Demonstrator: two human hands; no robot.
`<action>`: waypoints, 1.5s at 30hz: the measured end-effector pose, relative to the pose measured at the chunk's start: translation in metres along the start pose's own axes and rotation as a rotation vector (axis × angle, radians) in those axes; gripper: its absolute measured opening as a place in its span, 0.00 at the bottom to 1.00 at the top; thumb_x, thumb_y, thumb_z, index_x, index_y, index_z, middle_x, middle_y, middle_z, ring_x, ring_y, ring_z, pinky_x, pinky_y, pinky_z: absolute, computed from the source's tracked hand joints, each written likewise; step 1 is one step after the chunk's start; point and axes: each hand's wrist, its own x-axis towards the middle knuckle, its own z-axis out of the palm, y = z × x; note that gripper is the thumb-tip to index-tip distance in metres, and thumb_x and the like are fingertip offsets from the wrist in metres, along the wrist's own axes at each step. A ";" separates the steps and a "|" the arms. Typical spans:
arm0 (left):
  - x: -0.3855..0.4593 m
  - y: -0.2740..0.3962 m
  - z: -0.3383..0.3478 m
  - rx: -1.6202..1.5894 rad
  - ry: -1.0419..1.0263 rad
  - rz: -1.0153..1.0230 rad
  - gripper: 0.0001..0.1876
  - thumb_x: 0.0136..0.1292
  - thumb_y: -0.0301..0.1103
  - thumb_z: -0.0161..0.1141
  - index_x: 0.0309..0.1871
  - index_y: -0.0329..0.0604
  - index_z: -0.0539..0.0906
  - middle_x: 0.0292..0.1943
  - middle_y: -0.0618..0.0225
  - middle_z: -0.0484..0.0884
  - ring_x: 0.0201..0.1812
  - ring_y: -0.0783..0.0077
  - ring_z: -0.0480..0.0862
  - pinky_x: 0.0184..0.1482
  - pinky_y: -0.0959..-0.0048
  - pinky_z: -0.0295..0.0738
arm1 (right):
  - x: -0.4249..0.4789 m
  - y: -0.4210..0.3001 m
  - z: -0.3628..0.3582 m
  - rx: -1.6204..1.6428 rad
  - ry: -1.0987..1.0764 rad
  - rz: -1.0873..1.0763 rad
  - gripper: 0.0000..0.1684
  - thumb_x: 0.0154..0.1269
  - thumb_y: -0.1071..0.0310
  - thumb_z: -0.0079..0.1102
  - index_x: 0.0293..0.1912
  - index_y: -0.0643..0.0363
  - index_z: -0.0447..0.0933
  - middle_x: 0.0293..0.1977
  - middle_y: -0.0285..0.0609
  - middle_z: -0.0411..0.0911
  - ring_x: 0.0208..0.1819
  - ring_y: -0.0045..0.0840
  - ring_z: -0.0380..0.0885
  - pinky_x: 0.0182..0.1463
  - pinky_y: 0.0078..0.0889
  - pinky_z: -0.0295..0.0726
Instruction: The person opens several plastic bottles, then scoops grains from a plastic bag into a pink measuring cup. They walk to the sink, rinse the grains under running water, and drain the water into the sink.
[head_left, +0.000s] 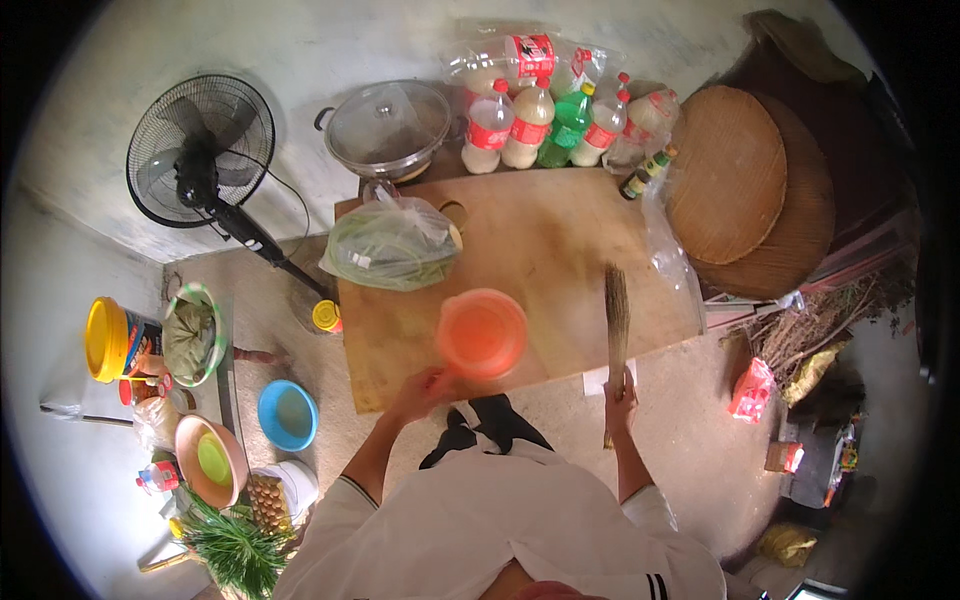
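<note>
My left hand (421, 393) grips the handle of an orange-red plastic water dipper (482, 332), whose round bowl is over the front left of a wooden board (540, 255). The bowl is slightly blurred, and whether it touches the board I cannot tell. In my right hand (621, 414) is a bundled straw whisk brush (616, 315). Its bristles point away from me above the board's right part, and its butt end sticks out below my fist. Behind the dipper, a clear plastic bag of green vegetables (394, 247) lies on the board.
Along the back stand a lidded pan (388, 131) and several plastic bottles (531, 124). A small dark bottle (648, 172) lies near round wooden boards (726, 176) at right. A standing fan (201, 157) is at left, with a blue basin (288, 415) on the floor.
</note>
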 end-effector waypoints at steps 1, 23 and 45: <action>0.011 0.007 0.000 0.004 -0.036 0.017 0.22 0.64 0.38 0.67 0.59 0.38 0.79 0.39 0.65 0.86 0.38 0.76 0.83 0.40 0.74 0.79 | 0.023 0.003 0.009 -0.031 0.015 -0.027 0.34 0.67 0.63 0.62 0.70 0.48 0.64 0.45 0.51 0.80 0.40 0.37 0.79 0.44 0.39 0.79; 0.231 0.256 -0.231 0.693 0.764 0.757 0.24 0.62 0.39 0.66 0.60 0.40 0.76 0.54 0.51 0.76 0.53 0.48 0.78 0.53 0.57 0.75 | 0.194 -0.176 0.128 0.365 -0.213 -0.103 0.11 0.72 0.63 0.57 0.42 0.60 0.81 0.25 0.34 0.77 0.27 0.15 0.74 0.31 0.22 0.74; 0.362 0.323 -0.348 1.018 0.658 0.869 0.18 0.69 0.46 0.55 0.51 0.41 0.73 0.40 0.46 0.81 0.40 0.42 0.83 0.41 0.48 0.78 | -0.203 -0.195 0.135 0.504 0.174 0.790 0.12 0.70 0.61 0.60 0.37 0.61 0.81 0.23 0.36 0.78 0.20 0.16 0.73 0.22 0.21 0.73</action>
